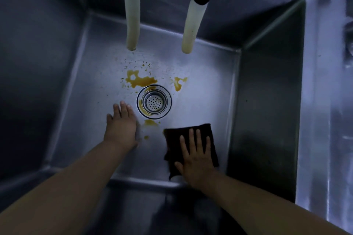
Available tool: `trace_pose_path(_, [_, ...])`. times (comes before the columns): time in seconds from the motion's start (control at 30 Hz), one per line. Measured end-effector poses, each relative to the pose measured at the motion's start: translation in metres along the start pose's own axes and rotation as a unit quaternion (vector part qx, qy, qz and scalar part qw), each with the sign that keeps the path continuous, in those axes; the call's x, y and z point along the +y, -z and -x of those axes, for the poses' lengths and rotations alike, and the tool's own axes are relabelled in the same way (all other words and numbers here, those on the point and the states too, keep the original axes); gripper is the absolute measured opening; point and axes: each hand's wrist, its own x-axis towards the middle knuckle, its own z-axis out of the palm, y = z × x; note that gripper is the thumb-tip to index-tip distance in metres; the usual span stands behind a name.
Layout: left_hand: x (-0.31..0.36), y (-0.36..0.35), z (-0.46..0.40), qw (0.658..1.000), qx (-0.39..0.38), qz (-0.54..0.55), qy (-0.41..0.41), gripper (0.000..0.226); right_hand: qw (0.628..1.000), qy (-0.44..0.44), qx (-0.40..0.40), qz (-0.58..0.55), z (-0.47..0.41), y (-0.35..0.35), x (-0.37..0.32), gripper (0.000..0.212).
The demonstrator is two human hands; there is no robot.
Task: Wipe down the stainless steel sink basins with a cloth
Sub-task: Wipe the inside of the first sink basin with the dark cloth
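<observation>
The right hand (196, 155) lies flat, fingers spread, pressing a dark cloth (191, 139) against the floor of the basin (206, 101), near the front right corner. The left hand (121, 126) lies open and empty, palm down on the floor, just left of the drain (154, 101). Brown stains (140, 80) surround the drain, mostly on its far side. Two pale hoses (131, 19) hang above the far floor.

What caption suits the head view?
Right hand presses black cloth on steel basin floor near brown stains.
</observation>
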Motion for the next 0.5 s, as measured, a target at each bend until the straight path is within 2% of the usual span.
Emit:
trace_pose_path(0.13, [-0.002,-0.005,-0.003,1.000,0.006,-0.007,0.001,0.125,0.999,-0.030,0.027,-0.027,-0.030,0.010,0.006,0.094])
trace_pose_path(0.3, [-0.008,-0.013,-0.010,1.000,0.007,0.010,-0.002,0.131,0.990,-0.105,0.069,-0.069,-0.118,0.031,0.026,0.089])
trace_pose_path(0.5, [-0.006,-0.015,-0.012,1.000,0.011,0.006,0.002,0.133,0.985,-0.101,0.120,-0.068,-0.196,0.060,0.059,0.084])
